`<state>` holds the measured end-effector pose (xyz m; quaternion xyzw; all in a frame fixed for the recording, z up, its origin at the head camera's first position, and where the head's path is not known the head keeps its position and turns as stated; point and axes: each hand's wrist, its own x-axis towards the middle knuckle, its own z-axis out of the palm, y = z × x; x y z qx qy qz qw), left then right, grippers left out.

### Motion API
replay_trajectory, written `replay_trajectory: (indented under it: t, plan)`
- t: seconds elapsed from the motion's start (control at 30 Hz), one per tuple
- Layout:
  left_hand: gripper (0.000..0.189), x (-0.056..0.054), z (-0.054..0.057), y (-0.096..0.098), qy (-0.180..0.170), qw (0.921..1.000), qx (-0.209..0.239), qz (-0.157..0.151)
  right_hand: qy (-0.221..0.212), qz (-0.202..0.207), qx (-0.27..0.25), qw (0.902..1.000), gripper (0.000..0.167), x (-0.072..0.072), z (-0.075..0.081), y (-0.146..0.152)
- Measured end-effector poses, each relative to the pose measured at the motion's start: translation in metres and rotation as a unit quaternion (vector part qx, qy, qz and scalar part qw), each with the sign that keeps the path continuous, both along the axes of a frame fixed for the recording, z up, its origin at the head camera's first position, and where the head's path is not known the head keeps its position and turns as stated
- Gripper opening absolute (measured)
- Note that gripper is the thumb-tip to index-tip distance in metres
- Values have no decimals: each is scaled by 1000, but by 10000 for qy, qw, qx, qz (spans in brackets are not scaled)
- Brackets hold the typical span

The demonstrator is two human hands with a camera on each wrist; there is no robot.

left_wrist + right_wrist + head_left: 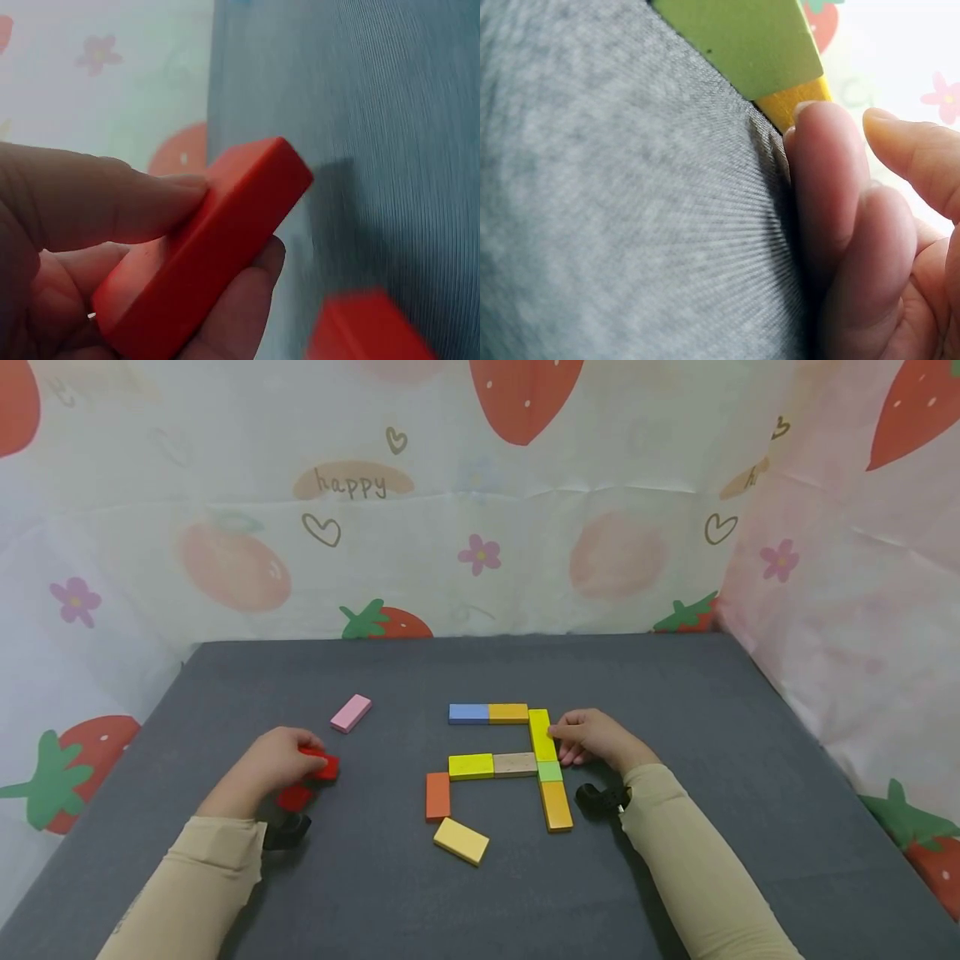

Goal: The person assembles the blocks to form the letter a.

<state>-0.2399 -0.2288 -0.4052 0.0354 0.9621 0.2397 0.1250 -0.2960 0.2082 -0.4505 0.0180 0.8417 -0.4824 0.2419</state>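
on the hanging cloth (450, 452) behind the grey surface (360, 893), the word "happy" (350, 483) reads clearly in handwritten letters on an orange patch; near the right corner, a second orange patch (745, 480) carries writing cut short by a fold, with only an "h" plain at its start. the left sleeve (183, 885) bears faint marks too small to read. the left hand (273, 764) pinches a red block (214, 251) between thumb and fingers, above the left part of the surface, and a second red block (295, 797) lies just beneath it. the right hand (596, 739) is loosely bent and grips nothing, a fingertip at the right edge of an upper yellow block (539, 733). that block heads a column with a green block (550, 772) and an orange block (556, 807). two rows run left from the column: a blue block (468, 714) and a gold block (508, 714) on top, a lower yellow block (471, 767) and a wood-grain block (514, 765) below. a pink block (351, 713) lies apart, beyond the left hand.
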Motion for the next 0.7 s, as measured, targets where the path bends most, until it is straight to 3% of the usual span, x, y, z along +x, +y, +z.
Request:
replay_trajectory:
  t: [0.27,0.5,0.7]
  plan:
    - [14,5,8,35,258,9975,618,-228,23,20,-6,10000,25,1,0,0]
    - [13,15,14,77,105,9928,1162,-254,53,45,8,10000,25,1,1,1]
    - [9,23,18,108,-125,9875,1462,-574,21,67,-28,10000,25,1,1,1]
